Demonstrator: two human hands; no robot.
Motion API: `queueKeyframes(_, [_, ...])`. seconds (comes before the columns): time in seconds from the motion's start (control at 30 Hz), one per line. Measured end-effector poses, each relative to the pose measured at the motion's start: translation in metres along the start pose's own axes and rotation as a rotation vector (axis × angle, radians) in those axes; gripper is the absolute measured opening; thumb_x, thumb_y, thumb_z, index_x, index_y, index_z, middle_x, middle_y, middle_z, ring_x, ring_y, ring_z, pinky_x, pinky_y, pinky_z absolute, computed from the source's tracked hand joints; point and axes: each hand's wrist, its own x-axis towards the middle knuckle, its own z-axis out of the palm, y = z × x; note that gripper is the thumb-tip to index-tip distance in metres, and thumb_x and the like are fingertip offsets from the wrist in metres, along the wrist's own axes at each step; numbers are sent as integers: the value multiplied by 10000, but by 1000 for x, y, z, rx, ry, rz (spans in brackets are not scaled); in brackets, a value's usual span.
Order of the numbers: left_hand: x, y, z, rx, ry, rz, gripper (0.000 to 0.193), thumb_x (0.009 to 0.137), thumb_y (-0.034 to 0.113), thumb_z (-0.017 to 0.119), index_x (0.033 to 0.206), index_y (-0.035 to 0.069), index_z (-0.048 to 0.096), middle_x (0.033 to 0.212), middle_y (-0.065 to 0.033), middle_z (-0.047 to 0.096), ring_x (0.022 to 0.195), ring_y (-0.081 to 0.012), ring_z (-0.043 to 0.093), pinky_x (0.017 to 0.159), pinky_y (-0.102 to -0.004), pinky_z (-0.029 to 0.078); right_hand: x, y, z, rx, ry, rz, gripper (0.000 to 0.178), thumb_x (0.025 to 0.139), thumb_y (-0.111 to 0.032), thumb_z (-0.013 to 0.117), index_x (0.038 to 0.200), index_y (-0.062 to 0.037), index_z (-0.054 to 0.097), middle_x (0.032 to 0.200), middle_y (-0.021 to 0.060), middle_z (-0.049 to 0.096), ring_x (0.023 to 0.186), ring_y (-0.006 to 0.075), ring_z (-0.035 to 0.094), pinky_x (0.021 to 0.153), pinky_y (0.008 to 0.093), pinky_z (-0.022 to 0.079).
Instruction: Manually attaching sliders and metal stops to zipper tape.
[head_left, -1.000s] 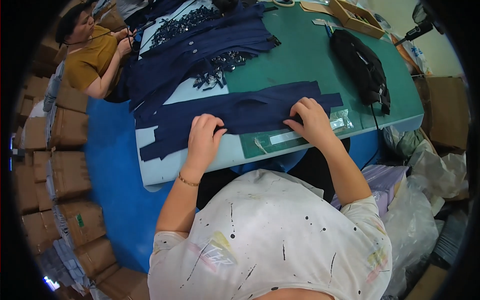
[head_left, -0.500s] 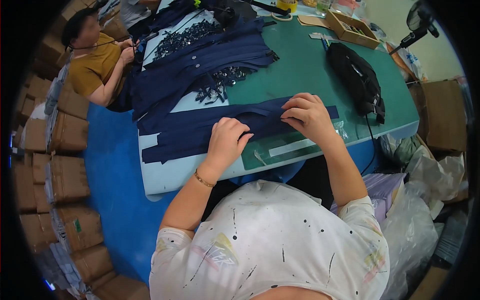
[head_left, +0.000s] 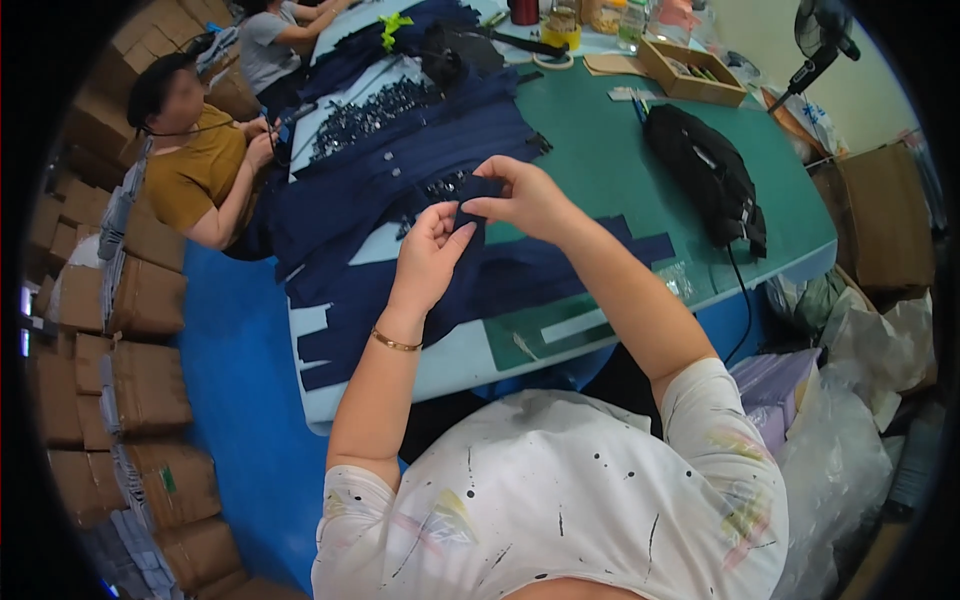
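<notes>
I watch the left hand (head_left: 428,258), curled in a pinch, just beside the right hand (head_left: 524,202), likewise pinching; both forearms (head_left: 372,395) angled inward.

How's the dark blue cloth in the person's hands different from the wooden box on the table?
The dark blue cloth is thin and bendy; the wooden box has stiff walls.
The cloth is dark blue, while the box is light brown.
The cloth is pinched by the left hand and right hand; no hand touches the box.
They share no plain likeness in look.
</notes>
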Motion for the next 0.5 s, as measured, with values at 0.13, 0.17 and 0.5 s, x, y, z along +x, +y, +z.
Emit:
queueKeyframes(0.13, [20, -2, -9, -58, 3, -10, 130, 911, 24, 547, 1035, -7, 567, 940, -12, 621, 815, -45, 574, 718, -188, 469, 18, 12, 3, 97, 86, -31, 271, 792, -68, 724, 993, 22, 565, 849, 18, 599, 675, 68, 577, 591, 219, 503])
queueKeyframes(0.17, [22, -6, -13, -48, 12, -12, 145, 910, 22, 547, 1051, -8, 566, 938, -11, 620, 803, -45, 571, 714, -187, 470, 22, 16, 6, 165, 92, -7, 248, 805, -63, 710, 990, 29, 571, 853, 22, 604, 692, 72, 591, 598, 222, 508])
queueKeyframes(0.5, [16, -24, -17, 551, 203, 257, 133, 862, 88, 617, 965, 3, 609, 845, -105, 608, 705, -200, 596, 635, -288, 475, 2, 31, 24, -418, 155, -477, 159, 801, -39, 665, 960, -35, 676, 762, 103, 631, 627, 223, 607, 561, 287, 479])
